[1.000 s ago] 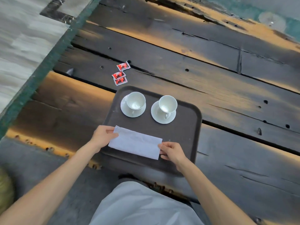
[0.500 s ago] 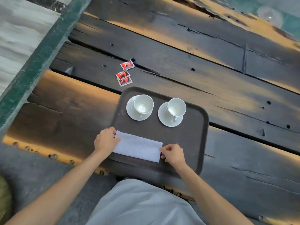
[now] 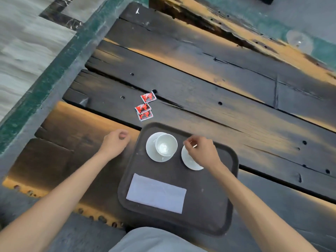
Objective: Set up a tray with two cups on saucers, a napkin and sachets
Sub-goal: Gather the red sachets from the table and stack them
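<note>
A dark brown tray [image 3: 214,197] lies on the plank table in front of me. At its back left a white cup [image 3: 165,147] stands on a saucer [image 3: 151,151]. My right hand [image 3: 201,151] hovers with bent fingers over the second cup and hides it; only part of that cup's saucer [image 3: 189,161] shows. A folded white napkin [image 3: 156,192] lies flat on the tray's near part, with no hand on it. My left hand [image 3: 115,143] is over the table just left of the tray, fingers curled, holding nothing. Three red sachets [image 3: 145,108] lie on the table beyond the tray's back left corner.
The table is made of dark, worn planks [image 3: 227,99] with gaps and holes. Its left end [image 3: 60,113] is close to my left hand, and a green strip [image 3: 54,70] runs alongside it. My light-clothed lap [image 3: 156,240] is at the near edge.
Both hands have let go of the napkin, which stays flat on the tray. They moved forward: the left off the tray's left side, the right over the right cup.
</note>
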Demonstrator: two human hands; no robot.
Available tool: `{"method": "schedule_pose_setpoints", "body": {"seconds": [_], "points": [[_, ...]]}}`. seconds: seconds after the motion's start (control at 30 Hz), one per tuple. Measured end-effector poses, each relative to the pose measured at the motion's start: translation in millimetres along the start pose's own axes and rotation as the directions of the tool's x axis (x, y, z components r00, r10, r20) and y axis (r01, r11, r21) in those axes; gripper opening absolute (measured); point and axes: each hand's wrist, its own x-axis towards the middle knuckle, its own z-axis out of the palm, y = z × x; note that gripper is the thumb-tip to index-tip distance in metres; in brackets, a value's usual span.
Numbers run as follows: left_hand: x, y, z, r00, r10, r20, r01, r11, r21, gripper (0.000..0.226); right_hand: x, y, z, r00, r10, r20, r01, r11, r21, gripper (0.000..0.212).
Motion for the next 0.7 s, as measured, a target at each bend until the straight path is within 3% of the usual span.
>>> {"method": "schedule_pose_setpoints", "body": {"seconds": [0.17,0.47,0.7], "points": [[57.3,18.8,-14.2,1.0,-0.012,-0.026,0.009,0.996,-0.088,0.022,80.6,-46.3,9.9,0.994,-0.093,0.051,0.093,0.996,0.003,0.017],[114.0,23.4,8.8,0.985,-0.173,-0.009,0.162,0.937,-0.309,0.018,200.2,-98.4,72.6,0.988,-0.001,0.152,-0.015,0.994,0.105,0.023],[133.9,22.6,12.7,0.982,-0.184,-0.032,0.155,0.901,-0.405,0.021,223.1,-115.6,116.0,0.984,0.073,0.161,-0.075,0.997,0.004,0.05]]}}
